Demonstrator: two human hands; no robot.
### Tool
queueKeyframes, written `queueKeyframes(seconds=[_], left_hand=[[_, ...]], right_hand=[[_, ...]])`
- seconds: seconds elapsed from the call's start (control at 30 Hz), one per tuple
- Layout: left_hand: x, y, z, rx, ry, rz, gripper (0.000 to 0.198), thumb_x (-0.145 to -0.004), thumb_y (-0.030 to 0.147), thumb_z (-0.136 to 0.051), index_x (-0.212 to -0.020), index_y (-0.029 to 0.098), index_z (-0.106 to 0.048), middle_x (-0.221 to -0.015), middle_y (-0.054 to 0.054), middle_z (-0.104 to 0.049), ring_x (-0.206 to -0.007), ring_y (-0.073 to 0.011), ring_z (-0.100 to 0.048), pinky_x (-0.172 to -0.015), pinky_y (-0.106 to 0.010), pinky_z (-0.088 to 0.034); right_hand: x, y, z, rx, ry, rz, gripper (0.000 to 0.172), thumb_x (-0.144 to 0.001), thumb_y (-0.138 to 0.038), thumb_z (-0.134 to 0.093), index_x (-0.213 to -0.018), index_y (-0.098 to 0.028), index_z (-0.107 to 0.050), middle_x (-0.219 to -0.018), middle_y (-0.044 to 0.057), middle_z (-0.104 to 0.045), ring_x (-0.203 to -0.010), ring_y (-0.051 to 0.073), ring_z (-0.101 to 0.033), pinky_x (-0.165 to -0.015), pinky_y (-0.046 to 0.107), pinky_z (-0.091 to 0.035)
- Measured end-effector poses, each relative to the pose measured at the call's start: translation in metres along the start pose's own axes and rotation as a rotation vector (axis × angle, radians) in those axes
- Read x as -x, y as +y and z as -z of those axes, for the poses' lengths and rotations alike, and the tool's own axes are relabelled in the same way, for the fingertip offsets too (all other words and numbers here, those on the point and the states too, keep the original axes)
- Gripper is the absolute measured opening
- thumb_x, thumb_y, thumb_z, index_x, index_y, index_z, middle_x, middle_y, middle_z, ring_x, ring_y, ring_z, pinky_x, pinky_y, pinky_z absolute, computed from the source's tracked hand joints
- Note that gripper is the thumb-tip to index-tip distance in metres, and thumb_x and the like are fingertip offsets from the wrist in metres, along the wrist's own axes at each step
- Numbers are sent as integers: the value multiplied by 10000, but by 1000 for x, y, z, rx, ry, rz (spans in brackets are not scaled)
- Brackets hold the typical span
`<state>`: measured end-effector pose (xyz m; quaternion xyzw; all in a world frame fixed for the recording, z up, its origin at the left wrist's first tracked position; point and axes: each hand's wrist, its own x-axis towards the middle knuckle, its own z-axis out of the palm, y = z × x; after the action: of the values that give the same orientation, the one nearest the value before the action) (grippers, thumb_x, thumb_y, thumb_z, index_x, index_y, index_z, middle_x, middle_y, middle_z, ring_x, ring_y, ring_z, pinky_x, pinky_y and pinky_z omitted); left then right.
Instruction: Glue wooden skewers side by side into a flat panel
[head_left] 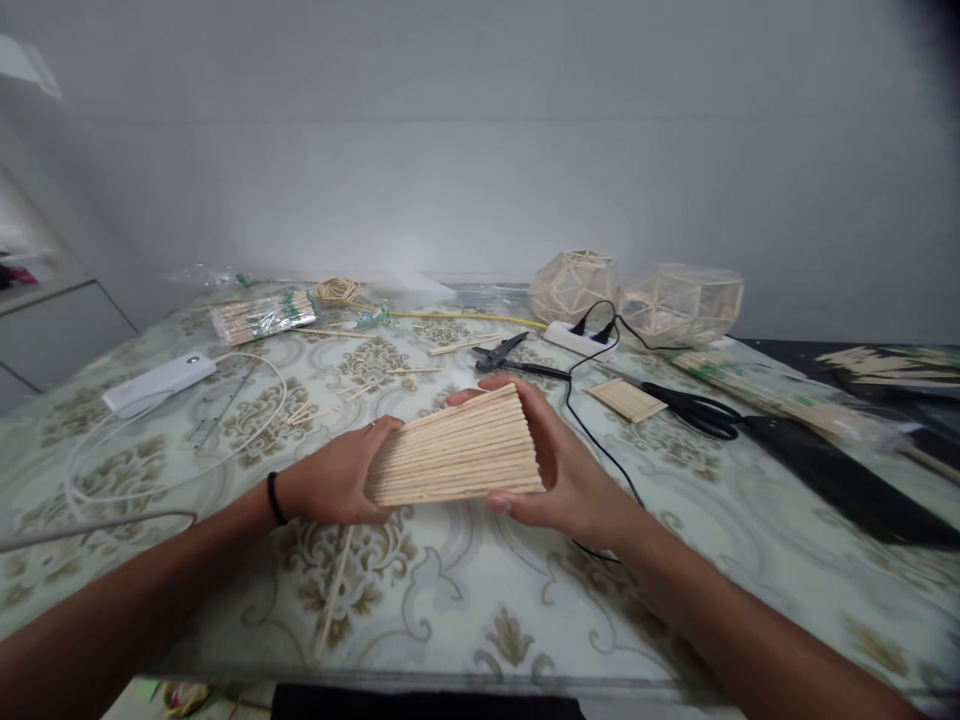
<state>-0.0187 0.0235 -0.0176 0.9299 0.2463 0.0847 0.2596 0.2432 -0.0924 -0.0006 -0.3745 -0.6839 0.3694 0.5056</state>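
Note:
Between both hands, above the patterned tablecloth (510,590), is a panel of thin wooden sticks (457,450) laid side by side. It is tilted, and its right edge is ragged with stick ends. My left hand (337,470), with a black band at the wrist, closes on the panel's left end. My right hand (566,470) grips the right end, thumb along the lower edge and fingers over the top corner. The panel's underside and some fingertips are hidden. A single loose stick (335,590) lies on the cloth below my left hand.
Behind the panel lie black-handled pliers (517,355) and a white power strip (577,338) with a black cable. At right are scissors (690,410) and a small stick panel (627,398). Stick frames (682,305) stand near the wall. A white device (160,384) with a cord and bagged sticks (264,316) lie left.

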Motion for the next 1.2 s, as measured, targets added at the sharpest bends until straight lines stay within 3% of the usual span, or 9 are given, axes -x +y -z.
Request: queueKeyframes(seconds=[0.47,0.77,0.97,1.2], left_hand=[[0,-1,0,-14,1,-11,773,-734,377,-793,-1372,211,-389,-1326,-145,-617,-1130,-331,-660,-967,-471,-538],[1,-1,-2,-16,-20,-22,772,-726,387,-781,-1363,218,-380,-1363,-155,-610,-1168,-346,-653,-1004,-482,-525],[1,3,0,-3,-18,-17,728,-744,386,-772,-1346,221,-396,-1338,-138,-624,-1128,-322,-663,-967,-454,-531],[2,6,2,4,-8,-12,693,-756,418,-777,-1322,213,-434,-1267,-125,-652,-1062,-309,-675,-910,-434,-540]], right_hand=[[-1,1,0,4,-1,-15,847,-737,-436,-936,-1404,-336,-423,-1479,117,-585,-1267,280,-605,-1051,429,-497],[2,2,4,-109,-41,-51,989,-694,-676,-900,-1485,-341,-410,-1529,127,-555,-1334,310,-582,-1094,441,-461],[2,-1,3,-64,-31,-15,794,-790,-659,-833,-1414,-331,-469,-1498,111,-582,-1289,299,-593,-1044,420,-492],[3,-2,2,-39,5,-11,740,-824,-676,-784,-1395,-321,-475,-1448,110,-610,-1249,307,-608,-1026,428,-502]])
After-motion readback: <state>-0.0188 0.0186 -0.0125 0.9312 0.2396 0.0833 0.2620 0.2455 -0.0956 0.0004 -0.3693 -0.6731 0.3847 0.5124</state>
